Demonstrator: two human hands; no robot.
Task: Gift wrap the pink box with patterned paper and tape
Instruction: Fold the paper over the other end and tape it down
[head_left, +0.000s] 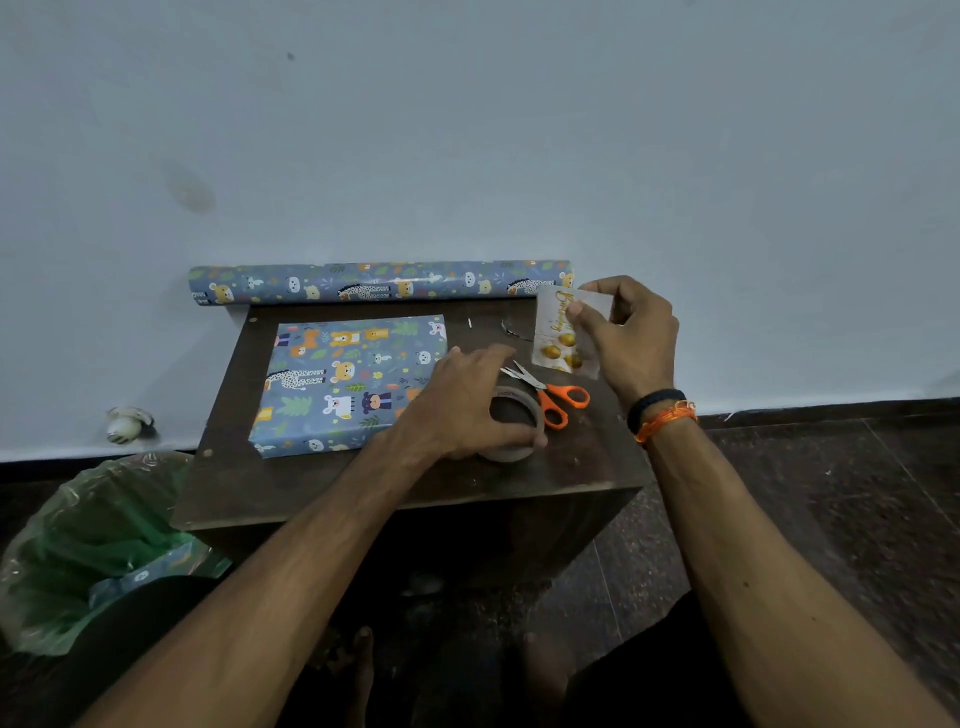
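Sitting low at the far left, a green bin bag (78, 551) holds what look like paper offcuts, kept within reach of the small dark wooden table (322, 483). On the table's left half lies the wrapped box (348, 382), flat and fully covered in blue animal-print paper, no pink showing, so the wrapping itself looks essentially finished. Behind it the wrapping paper roll (379, 283) lies along the wall, parked out of the working area. The left hand (462, 410) reaches forward palm down, fingers curled round the clear tape roll (514, 426), probably to pull a strip. Just beside the tape lie the orange scissors (550, 397). The right hand (634, 338), wrist raised, pinches a small greeting card (561, 332) upright, likely to tape onto the box
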